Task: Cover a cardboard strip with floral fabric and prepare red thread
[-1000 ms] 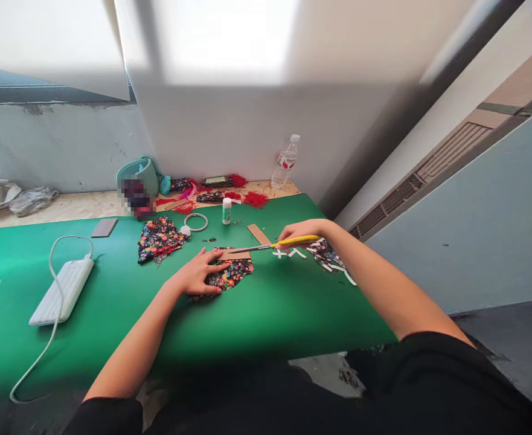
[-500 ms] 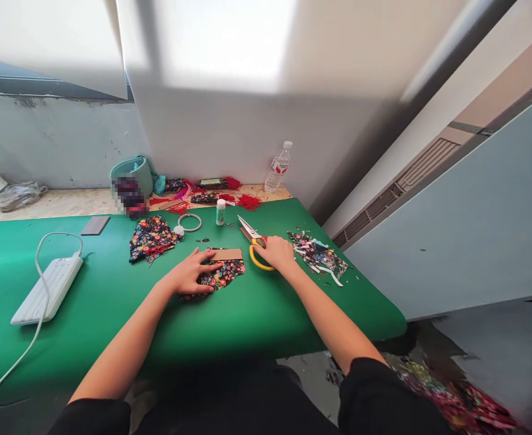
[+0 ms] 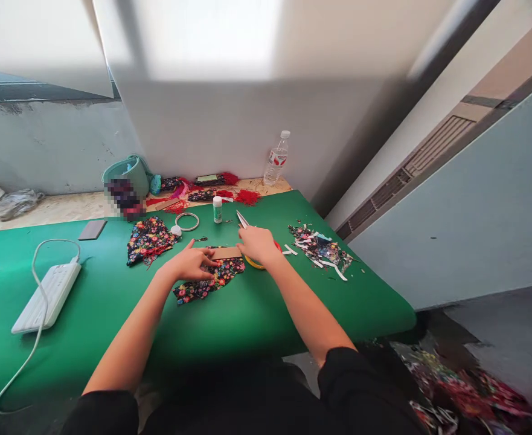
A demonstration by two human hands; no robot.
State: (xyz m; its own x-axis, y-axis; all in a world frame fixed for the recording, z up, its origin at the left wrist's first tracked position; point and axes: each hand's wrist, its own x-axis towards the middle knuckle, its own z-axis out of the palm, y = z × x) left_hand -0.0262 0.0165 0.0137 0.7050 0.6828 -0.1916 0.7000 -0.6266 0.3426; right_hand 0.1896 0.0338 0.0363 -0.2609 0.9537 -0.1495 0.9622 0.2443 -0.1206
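Observation:
My left hand (image 3: 192,263) has its fingers apart over the left end of a brown card strip (image 3: 227,253), which lies along the top edge of a dark floral cloth (image 3: 209,281). At the strip's right end is my right hand (image 3: 255,243). Its fingertips are bent down at the card, and whether they grip it is not clear. Scissors with yellow handles (image 3: 253,263) lie partly hidden beneath this hand, blades pointing away. A glue stick (image 3: 217,211) stands upright behind the strip.
On the green table (image 3: 229,326), a pile of scraps (image 3: 319,249) lies right. Another floral cloth (image 3: 150,238), a ring (image 3: 187,222), a grey card (image 3: 92,229) and a power strip (image 3: 48,296) are left. A bottle (image 3: 277,160) and a green container (image 3: 130,175) stand behind.
My right hand has moved left from the scissors' handles to the card's right end. My left hand has shifted slightly up and left, uncovering more of the cloth. The view has shifted a little.

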